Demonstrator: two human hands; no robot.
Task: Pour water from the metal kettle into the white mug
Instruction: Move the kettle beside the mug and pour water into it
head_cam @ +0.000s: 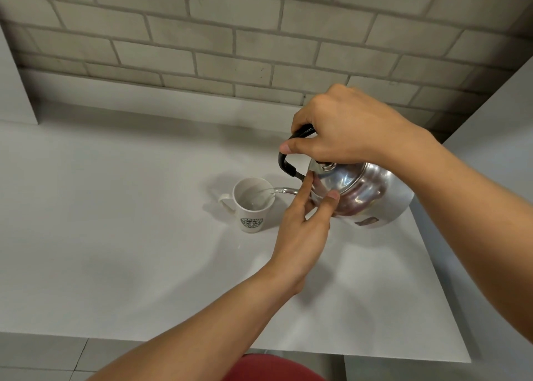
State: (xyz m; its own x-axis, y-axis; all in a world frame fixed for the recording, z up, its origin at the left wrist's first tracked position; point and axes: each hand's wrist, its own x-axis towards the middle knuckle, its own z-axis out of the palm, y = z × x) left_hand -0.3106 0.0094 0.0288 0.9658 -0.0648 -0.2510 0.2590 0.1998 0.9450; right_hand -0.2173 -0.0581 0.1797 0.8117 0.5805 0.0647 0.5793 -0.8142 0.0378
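We are gripping the tilted metal kettle (366,196) by its handle in our right hand (346,126); our open left hand (302,227) is steadying its lid, and its spout is pouring into the white mug (251,204).

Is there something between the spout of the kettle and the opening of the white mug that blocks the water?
Nothing visible blocks it. The spout of the metal kettle reaches over the rim of the white mug, and water falls straight in. The left hand touches the kettle behind the spout, outside the stream.

Right hand (343,126) grips black handle (288,161) of tipped metal kettle (366,193), left hand (305,222) w/ fingers on its lid, & water runs from spout (284,190) into white mug (251,204) on white table (115,222).
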